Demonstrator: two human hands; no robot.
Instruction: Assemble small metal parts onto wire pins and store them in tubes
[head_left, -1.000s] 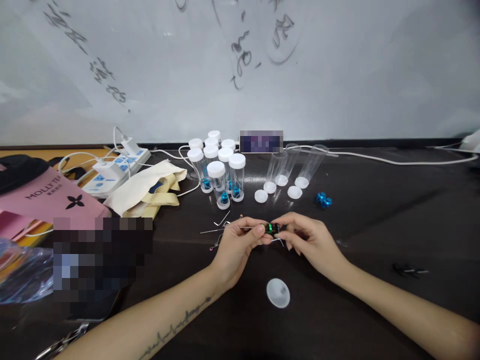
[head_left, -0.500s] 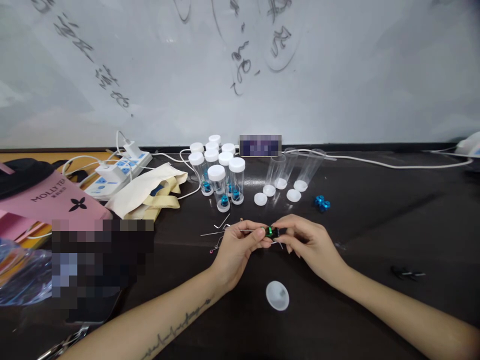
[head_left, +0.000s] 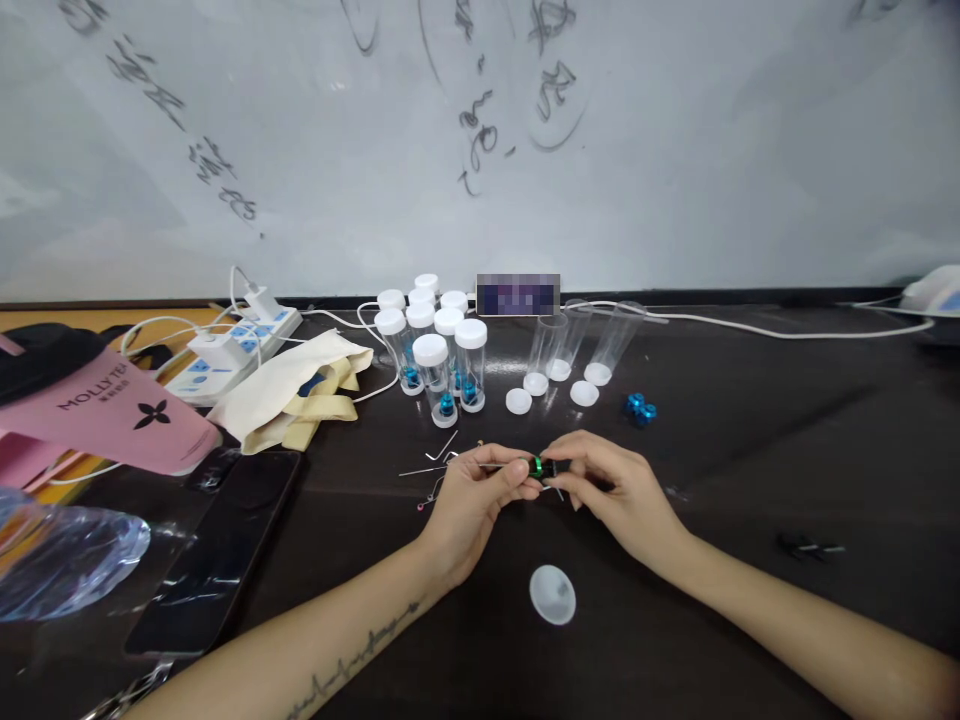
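My left hand [head_left: 469, 505] pinches a small green-and-black cylindrical part [head_left: 538, 467] between thumb and fingers. At the black end of the same part, the thumb and fingers of my right hand [head_left: 619, 490] are closed on it. Fingers cover much of the part. Thin metal wires and a bent hex key [head_left: 442, 446] lie just left of my left hand, partly hidden by it. A shallow translucent white dish [head_left: 553, 595] sits in front of both hands. Blue metallic parts [head_left: 640, 408] rest beyond my right hand.
Several capped clear tubes [head_left: 471, 365] holding blue parts stand behind my hands. Uncapped tubes [head_left: 611, 345] and loose white caps [head_left: 518, 401] are to their right. Leftward lie a phone [head_left: 217, 550], a pink cup [head_left: 142, 405], a cloth bag [head_left: 285, 385] and a power strip [head_left: 225, 355].
The view has shifted very slightly. Both hands keep nearly the same grip on the green-and-black part, and the things on the table stay where they were.
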